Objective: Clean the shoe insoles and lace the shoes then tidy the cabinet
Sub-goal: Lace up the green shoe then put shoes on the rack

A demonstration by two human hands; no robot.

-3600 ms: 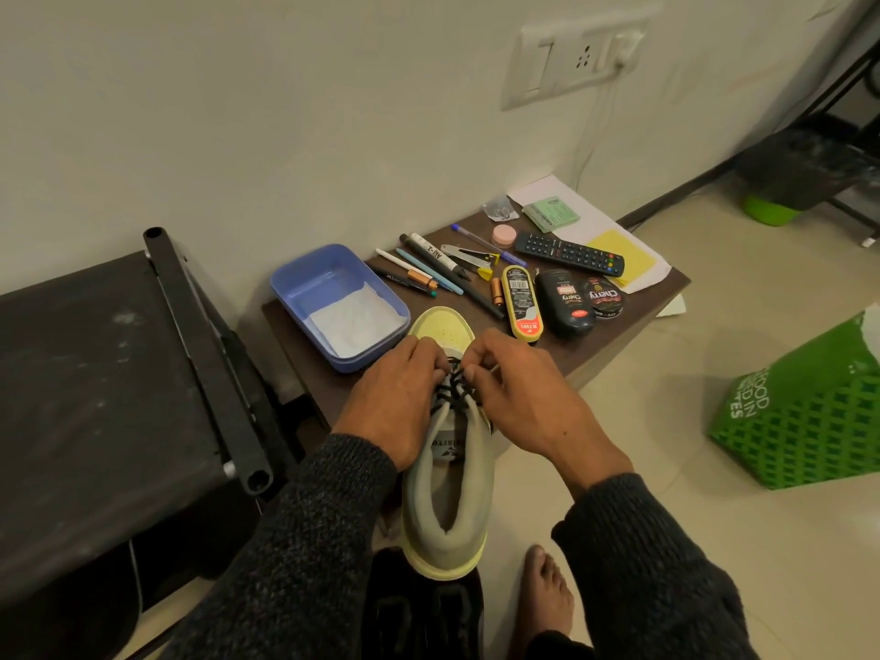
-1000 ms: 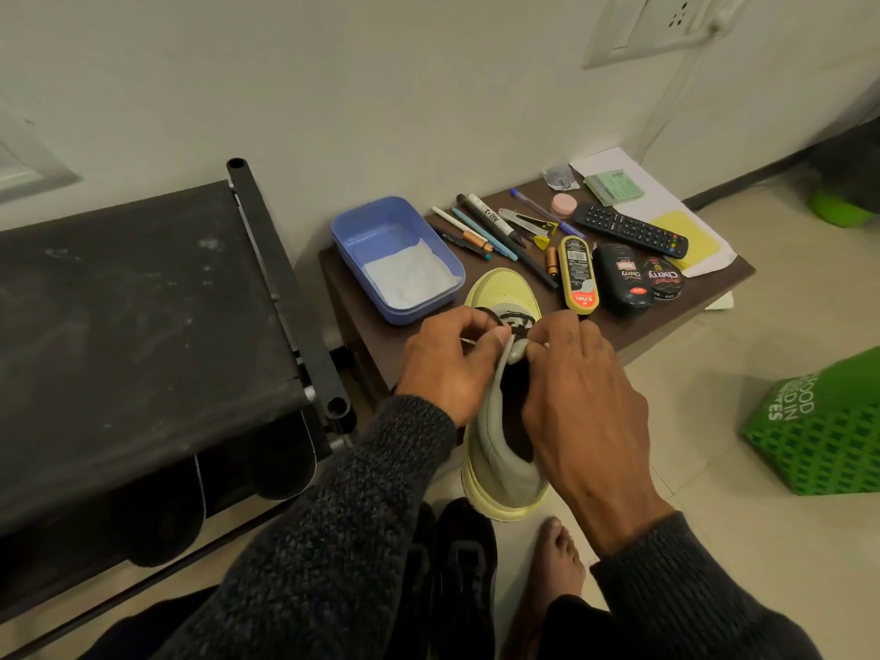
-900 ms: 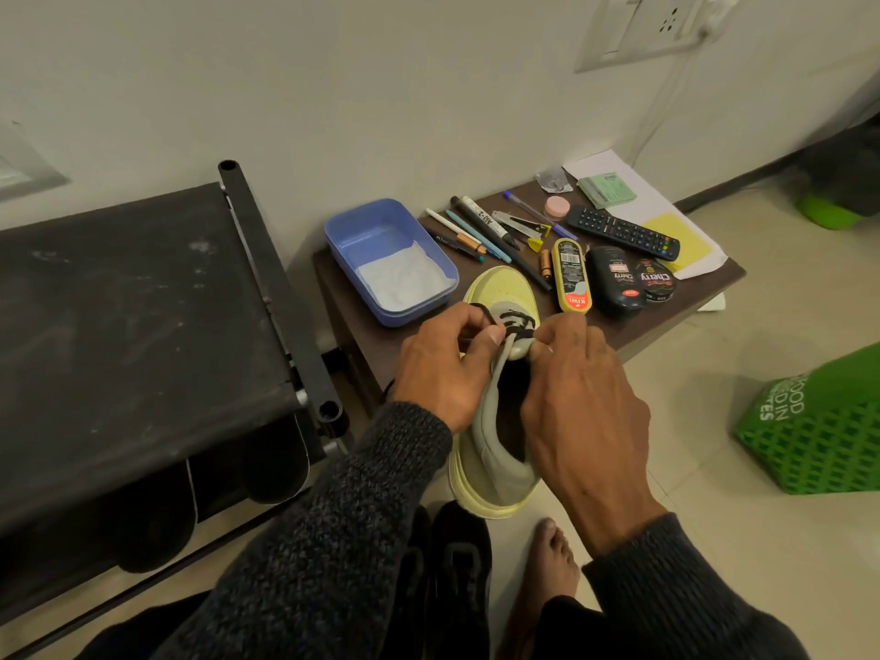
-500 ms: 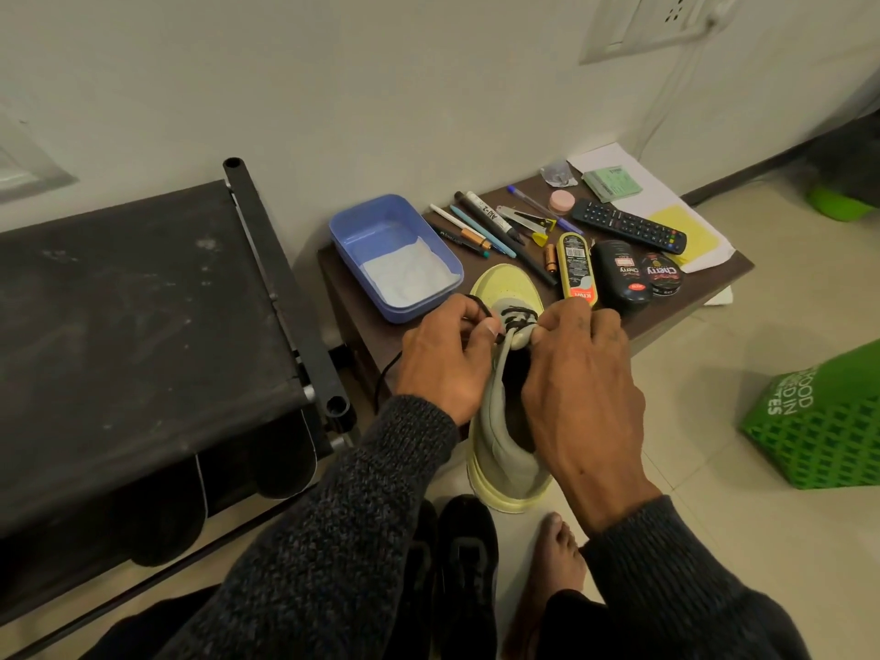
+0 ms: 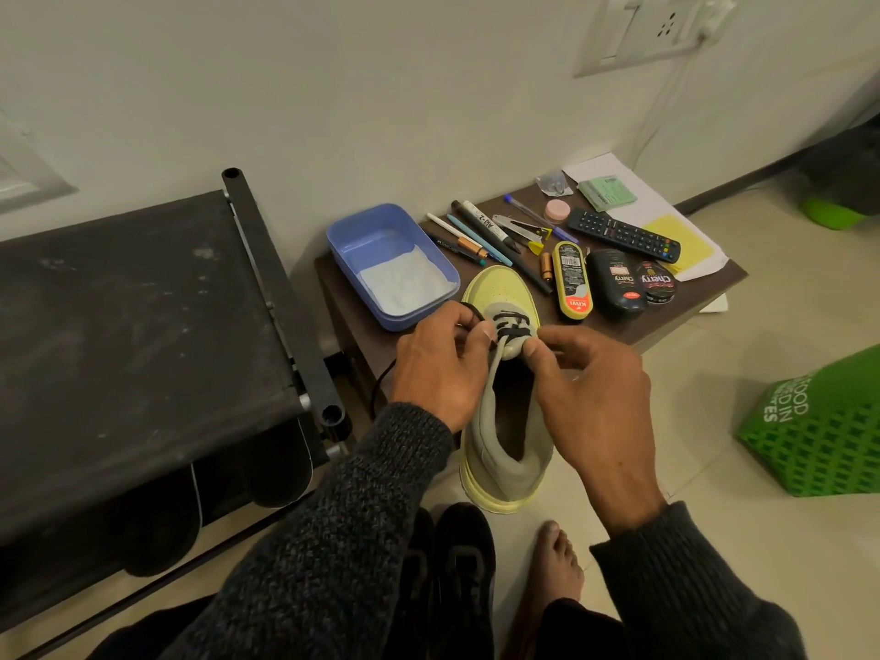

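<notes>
A grey shoe with a yellow toe and sole point(image 5: 497, 435) leans heel-down, its toe resting on the low brown table point(image 5: 690, 302). A black lace point(image 5: 509, 324) crosses the lowest eyelets near the toe. My left hand point(image 5: 440, 369) pinches one lace end on the shoe's left side, and a loop of lace hangs below that hand. My right hand point(image 5: 588, 388) pinches the lace at the shoe's right edge and covers that side. A black shoe point(image 5: 459, 578) lies on the floor beneath.
A blue tray with a white cloth point(image 5: 393, 266), pens, shoe polish tins point(image 5: 614, 283), a remote point(image 5: 624, 233) and papers lie on the table. A black shoe rack point(image 5: 133, 335) stands left with dark shoes under it. A green bag point(image 5: 824, 431) sits right. My bare foot point(image 5: 555, 569) is below.
Both hands have worked at the laces near the toe. In the last half second my right hand drew slightly back to the right, uncovering the crossed lace. The shoe stayed put.
</notes>
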